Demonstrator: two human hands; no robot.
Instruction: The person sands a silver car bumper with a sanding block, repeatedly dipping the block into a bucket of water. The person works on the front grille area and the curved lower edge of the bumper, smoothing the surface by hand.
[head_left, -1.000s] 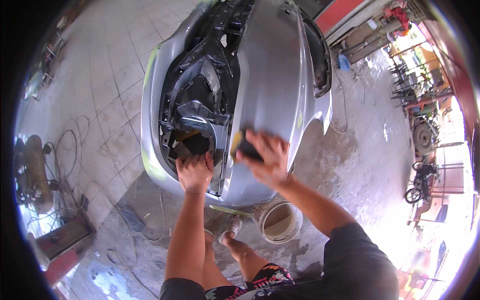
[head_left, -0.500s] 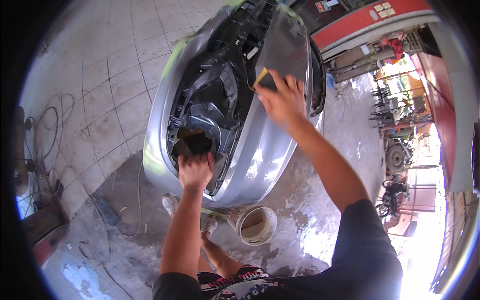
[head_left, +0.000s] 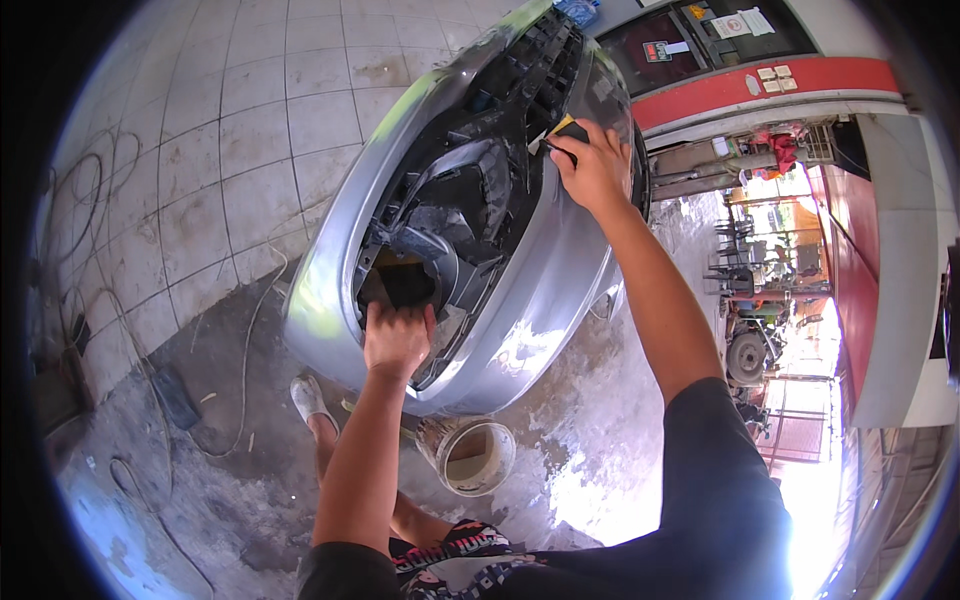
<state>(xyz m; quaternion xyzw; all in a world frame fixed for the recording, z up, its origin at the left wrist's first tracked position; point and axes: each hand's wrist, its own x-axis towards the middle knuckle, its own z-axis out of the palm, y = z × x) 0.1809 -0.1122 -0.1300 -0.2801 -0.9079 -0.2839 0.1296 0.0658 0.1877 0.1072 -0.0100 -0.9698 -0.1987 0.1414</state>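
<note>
Bumper [head_left: 560, 290] lies silver on the wet floor, left hand [head_left: 397, 338] gripping its lower opening edge, bucket [head_left: 470, 455] just below, right hand [head_left: 597, 165] stretched far, closed on what looks like a sanding block [head_left: 566, 131].

White sign [head_left: 737, 22], red-white sticker [head_left: 657, 50] on far storefront glass.

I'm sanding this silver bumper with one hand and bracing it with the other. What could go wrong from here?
The right hand reaches far out with the sanding block near the edge of the dark grille opening; the block could slip off the painted surface. The left hand is the only visible brace on the bumper, which might shift. The bucket stands close by the sandalled foot and may get kicked.
</note>
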